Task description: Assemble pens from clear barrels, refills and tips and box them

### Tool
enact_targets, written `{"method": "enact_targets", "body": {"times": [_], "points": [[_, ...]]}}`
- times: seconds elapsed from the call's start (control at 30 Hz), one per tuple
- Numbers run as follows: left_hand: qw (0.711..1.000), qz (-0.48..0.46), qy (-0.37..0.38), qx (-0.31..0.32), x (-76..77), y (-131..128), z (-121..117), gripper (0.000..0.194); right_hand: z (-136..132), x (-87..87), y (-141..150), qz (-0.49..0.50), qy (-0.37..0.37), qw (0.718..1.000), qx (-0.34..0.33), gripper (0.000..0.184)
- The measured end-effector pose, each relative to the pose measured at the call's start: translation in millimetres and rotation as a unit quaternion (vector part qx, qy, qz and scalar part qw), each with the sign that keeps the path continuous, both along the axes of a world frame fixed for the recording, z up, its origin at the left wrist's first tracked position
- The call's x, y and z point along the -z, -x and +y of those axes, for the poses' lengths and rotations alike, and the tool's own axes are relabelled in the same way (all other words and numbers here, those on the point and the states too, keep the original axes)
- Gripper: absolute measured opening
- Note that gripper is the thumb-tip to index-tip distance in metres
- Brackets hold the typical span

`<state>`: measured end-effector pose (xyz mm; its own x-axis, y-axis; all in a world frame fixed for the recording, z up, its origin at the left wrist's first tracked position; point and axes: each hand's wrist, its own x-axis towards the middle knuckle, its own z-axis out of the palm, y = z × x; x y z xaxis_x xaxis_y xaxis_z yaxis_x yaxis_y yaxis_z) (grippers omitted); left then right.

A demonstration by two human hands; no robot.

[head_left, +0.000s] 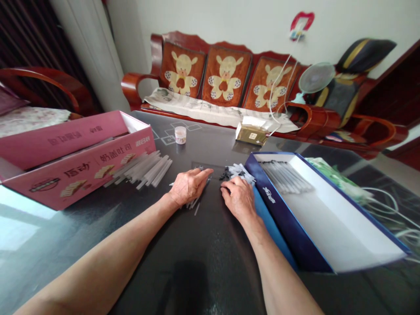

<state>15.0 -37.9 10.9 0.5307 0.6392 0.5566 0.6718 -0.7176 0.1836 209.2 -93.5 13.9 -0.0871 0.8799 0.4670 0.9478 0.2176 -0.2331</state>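
Thin tubes: on the table (216, 251), midway between its left and right edges, partly under the left grip; narrow, straight sticks (197, 208), probably very light, springy and prone to rolling; best pinched at mid-length.
Left grip (190, 186): palm down over these tubes; whether it clasps any cannot be told.
Right grip (241, 199): curled at the small pieces (241, 170), thumb and forefinger bent; hold on a piece cannot be told.
Small pieces: black and whitish, heaped; likely light, hard plastic, suited to fingertips.
Loose bundle (149, 170): frosted, translucent tubes, fanned toward the left edge beside a pink box (88, 170) of printed card.
Blue box (292, 232): toward the right edge; smooth, stiff-walled, white inside, holding a row of tubes (285, 175).
Far edge: small pale cup (180, 135), probably easily tipped.
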Motion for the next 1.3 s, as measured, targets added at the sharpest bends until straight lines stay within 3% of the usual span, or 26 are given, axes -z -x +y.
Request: {"method": "enact_targets", "body": {"times": [0.13,0.2,0.3,0.4,0.47,0.83,1.3], "points": [[0.999,-0.037,0.006,0.011,0.8,-2,0,0.033,2,3.0,13,0.189,-0.058,0.980,-0.033,0.016],[0.999,-0.035,0.011,0.020,0.3,-2,-1,0.028,3,7.4,24,0.333,-0.052,0.941,-0.036,0.017],[0.999,-0.031,0.013,0.036,-0.4,-1,-2,0.025,4,13.6,38,0.518,0.024,0.854,-0.028,0.022],[0.998,-0.028,0.013,0.052,-0.5,-1,-2,0.025,4,15.6,42,0.618,0.069,0.783,-0.023,0.026],[0.998,-0.021,0.016,0.057,-0.5,-1,-3,0.025,4,15.2,41,0.639,0.070,0.766,-0.024,0.027],[0.997,0.020,0.028,0.065,-3.8,-2,-6,0.026,5,16.8,41,0.597,0.066,0.799,-0.028,0.029],[0.997,0.024,0.030,0.073,-3.4,-2,-6,0.027,6,18.3,40,0.609,0.071,0.789,-0.031,0.030]]}}
